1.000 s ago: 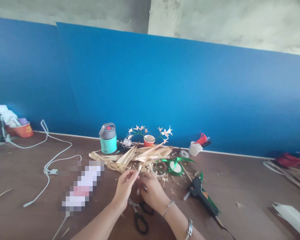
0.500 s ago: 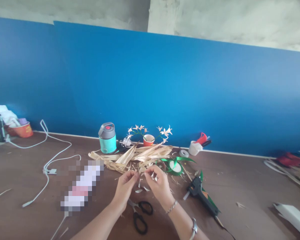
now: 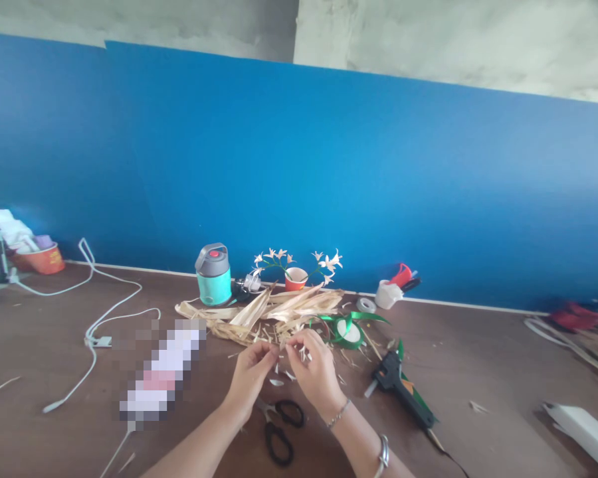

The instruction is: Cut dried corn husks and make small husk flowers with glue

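Note:
My left hand [image 3: 253,372] and my right hand [image 3: 315,372] meet over the middle of the table, fingertips nearly touching. Each is closed in a pinch. Something small and pale shows between the fingertips, too small to make out. Just beyond them lies a heap of dried corn husks [image 3: 303,304] with scraps around it. Small white petal-like pieces [image 3: 276,382] lie on the table below my fingers. Scissors with black handles [image 3: 279,435] rest between my forearms. Right of my right hand are a roll of green ribbon [image 3: 349,332] and a black glue gun [image 3: 401,388].
Against the blue partition [image 3: 299,159] stand a turquoise flask [image 3: 214,285], an orange cup [image 3: 296,279] with white flowers on green stems, and a white container [image 3: 387,295] holding tools. A power strip, blurred out, and white cables [image 3: 97,325] lie left. A white box [image 3: 585,431] sits right.
My right hand's fingers have shifted slightly left and up, closer to the left fingertips. My left hand has hardly moved. The things on the table stay put.

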Demonstrator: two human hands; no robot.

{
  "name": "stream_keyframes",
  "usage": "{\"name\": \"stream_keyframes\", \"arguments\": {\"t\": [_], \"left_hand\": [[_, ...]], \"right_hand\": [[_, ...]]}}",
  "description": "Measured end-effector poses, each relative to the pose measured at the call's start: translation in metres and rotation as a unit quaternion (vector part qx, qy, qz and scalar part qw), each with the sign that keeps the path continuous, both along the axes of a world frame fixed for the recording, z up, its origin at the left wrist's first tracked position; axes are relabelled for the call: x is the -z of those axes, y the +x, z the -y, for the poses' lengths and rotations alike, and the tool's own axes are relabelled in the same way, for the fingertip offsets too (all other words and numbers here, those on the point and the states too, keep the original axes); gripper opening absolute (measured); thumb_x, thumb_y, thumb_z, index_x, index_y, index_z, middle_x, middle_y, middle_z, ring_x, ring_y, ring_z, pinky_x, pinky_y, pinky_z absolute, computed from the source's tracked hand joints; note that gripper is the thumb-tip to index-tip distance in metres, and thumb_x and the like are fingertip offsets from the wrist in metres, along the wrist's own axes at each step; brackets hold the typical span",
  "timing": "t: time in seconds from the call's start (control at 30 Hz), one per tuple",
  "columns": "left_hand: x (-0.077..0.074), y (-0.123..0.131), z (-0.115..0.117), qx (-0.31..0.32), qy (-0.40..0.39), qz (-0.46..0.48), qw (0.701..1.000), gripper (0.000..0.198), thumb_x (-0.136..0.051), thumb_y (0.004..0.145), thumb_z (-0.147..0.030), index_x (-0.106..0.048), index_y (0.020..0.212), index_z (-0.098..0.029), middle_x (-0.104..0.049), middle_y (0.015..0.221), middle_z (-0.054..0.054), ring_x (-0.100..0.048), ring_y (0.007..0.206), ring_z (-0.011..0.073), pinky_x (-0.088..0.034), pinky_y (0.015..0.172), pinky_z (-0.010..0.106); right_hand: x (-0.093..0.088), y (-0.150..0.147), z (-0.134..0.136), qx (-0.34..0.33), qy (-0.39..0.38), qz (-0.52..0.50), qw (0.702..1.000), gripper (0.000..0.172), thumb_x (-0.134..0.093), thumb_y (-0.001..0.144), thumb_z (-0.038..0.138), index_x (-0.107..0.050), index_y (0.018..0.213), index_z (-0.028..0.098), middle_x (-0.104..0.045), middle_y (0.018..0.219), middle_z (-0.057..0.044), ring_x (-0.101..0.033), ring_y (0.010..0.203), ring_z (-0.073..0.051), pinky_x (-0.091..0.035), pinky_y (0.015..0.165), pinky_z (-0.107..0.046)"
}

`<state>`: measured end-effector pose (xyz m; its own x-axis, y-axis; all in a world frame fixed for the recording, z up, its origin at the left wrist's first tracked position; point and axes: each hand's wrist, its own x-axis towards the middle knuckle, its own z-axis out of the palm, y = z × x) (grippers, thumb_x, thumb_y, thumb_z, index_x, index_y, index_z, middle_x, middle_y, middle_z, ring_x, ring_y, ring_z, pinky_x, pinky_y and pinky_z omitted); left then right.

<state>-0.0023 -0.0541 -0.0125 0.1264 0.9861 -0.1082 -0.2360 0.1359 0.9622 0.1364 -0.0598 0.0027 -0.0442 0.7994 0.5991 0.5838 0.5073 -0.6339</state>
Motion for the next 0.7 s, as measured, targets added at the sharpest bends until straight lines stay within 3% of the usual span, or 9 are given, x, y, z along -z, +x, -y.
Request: {"name": "stream_keyframes", "arguments": {"t": [0.7], "left_hand": [[0.0054,-0.0001,-0.0019,-0.007,0.011,-0.05,0.999,0.031,-0.066,0.065,-0.045,-0.062,0.065,-0.015,-0.055,0.052,-0.003,-0.045,0.046,0.0094,-0.033,0.046,0.02]], "right_hand": [[0.0018,-0.0009,0.0009,0.012,0.017,0.002,1.0,0.011,-0.049,0.077,0.01,-0.054,0.075,0.02,-0.06,0.075,-0.003,-0.056,0.075,-0.017,-0.046,0.069,-0.029]]}}
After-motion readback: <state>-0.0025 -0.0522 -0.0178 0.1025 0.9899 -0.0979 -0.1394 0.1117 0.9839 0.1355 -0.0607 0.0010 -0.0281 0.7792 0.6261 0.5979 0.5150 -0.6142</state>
